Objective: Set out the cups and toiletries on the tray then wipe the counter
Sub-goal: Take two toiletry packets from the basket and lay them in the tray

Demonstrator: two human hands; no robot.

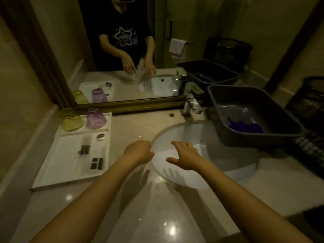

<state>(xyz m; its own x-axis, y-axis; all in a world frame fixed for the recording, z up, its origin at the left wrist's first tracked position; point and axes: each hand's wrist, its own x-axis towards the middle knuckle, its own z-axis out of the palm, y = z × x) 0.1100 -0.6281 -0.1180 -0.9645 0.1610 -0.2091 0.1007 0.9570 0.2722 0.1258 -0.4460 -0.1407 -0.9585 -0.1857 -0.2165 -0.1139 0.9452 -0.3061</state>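
Observation:
A white tray (61, 155) lies on the counter's left side. A yellow cup (71, 120) and a purple cup (95, 118) stand upside down at its far end. Two dark toiletry packets (85, 149) (96, 163) and a small round soap (101, 136) lie in its near compartment. A white cloth (184, 178) is spread over the near rim of the sink (219, 155). My left hand (140, 151) is curled shut on the cloth's left edge. My right hand (185, 155) rests flat on the cloth with its fingers apart.
A chrome faucet (191, 102) stands behind the sink, below the mirror (133, 50). A grey plastic tub (254, 137) holding a blue rag (245, 127) sits over the sink's right side. Black mesh baskets (308, 102) stand at the far right. The wall borders the tray's left.

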